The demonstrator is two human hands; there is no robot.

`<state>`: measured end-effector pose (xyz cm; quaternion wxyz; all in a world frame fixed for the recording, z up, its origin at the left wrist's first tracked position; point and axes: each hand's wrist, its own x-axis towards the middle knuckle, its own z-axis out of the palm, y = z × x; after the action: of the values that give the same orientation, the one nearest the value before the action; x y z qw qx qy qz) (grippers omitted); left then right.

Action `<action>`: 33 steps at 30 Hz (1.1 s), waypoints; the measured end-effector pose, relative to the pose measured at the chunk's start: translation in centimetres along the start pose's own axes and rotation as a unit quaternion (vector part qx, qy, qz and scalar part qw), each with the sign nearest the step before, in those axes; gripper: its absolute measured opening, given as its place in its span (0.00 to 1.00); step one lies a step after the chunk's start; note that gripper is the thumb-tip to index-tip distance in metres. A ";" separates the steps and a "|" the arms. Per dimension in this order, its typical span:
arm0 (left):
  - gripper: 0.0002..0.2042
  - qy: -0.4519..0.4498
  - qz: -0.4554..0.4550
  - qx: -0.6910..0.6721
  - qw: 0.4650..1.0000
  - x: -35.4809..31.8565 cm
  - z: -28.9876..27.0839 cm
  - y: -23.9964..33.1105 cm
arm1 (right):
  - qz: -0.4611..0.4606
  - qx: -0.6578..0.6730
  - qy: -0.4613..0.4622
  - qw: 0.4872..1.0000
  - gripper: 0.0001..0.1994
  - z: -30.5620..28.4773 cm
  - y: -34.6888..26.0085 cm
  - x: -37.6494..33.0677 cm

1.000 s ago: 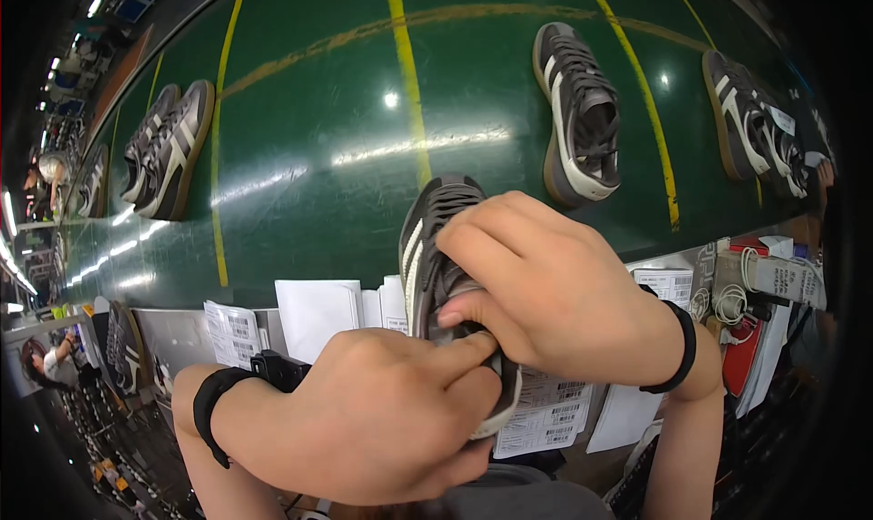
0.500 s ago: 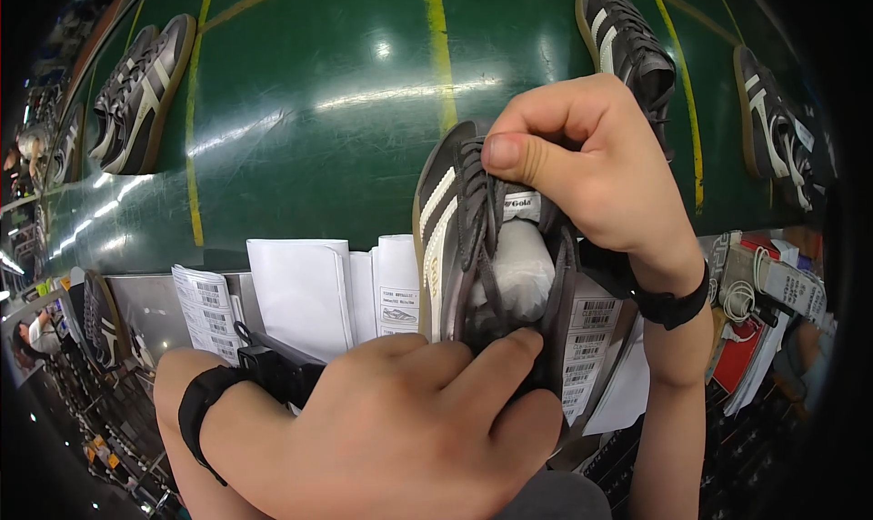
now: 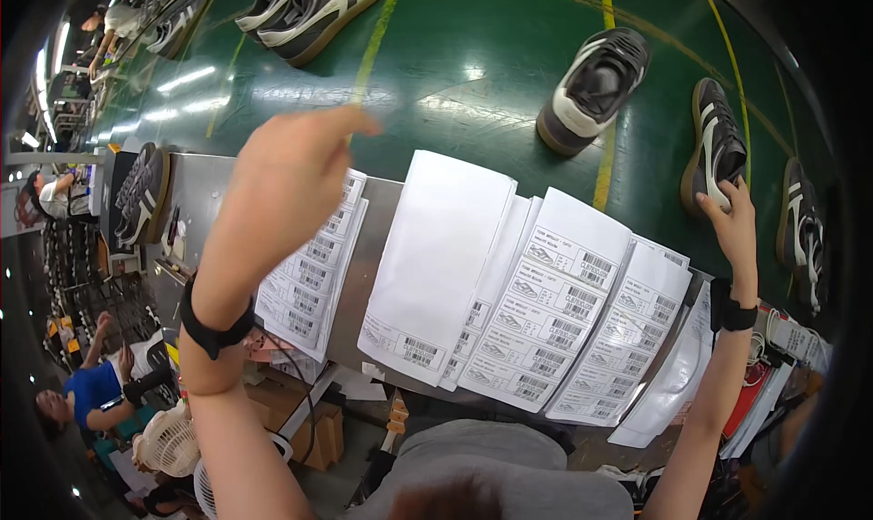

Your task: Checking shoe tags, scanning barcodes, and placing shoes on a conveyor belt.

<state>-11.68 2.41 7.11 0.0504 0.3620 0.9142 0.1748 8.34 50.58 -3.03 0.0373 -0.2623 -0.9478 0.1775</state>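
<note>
My right hand [image 3: 735, 225] reaches to the right side of the green belt and is closed on the heel of a dark sneaker [image 3: 713, 143] with pale stripes. My left hand [image 3: 286, 175] hangs to the left, above stacked label sheets [image 3: 314, 279]. It is blurred, with one finger pointing right, and the other fingers are hidden. Between the hands and farther off, a dark sneaker [image 3: 593, 88] with a white heel patch sits upright on the belt, untouched.
A green belt [image 3: 455, 75] with yellow lines runs across the far side. More sneakers [image 3: 323, 11] stand on it at the left and another sneaker [image 3: 800, 229] at the far right. White papers [image 3: 436, 265] and label sheets [image 3: 541, 302] line the metal ledge [image 3: 195, 193]. A person [image 3: 100, 384] is at lower left.
Both hands have left the sneaker they were working on, and it now appears to stand on the belt. The right hand has moved right onto another sneaker; the left has risen leftward. The view has shifted.
</note>
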 end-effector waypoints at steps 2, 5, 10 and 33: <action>0.16 -0.076 -0.165 0.100 0.978 -4.8 -0.4 -4.0 | 0.022 0.021 -0.019 0.999 0.22 0.3 -0.7 0.1; 0.28 -0.111 -0.277 0.104 0.949 -11.7 2.2 -8.5 | -0.024 0.102 -0.017 0.994 0.20 0.5 -4.5 -0.8; 0.37 -0.028 -0.357 -0.059 0.932 -14.7 5.4 -11.2 | -0.180 0.038 0.198 0.963 0.19 0.7 -14.8 -4.7; 0.06 0.174 -0.196 -0.331 0.906 -19.5 -0.8 -2.9 | -0.208 0.473 -0.261 0.815 0.27 9.4 -34.5 -8.5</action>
<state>0.60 -13.00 6.13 0.0405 0.1015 0.8505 0.5144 -2.57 15.74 0.68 -0.0559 0.0473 -0.7529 0.6540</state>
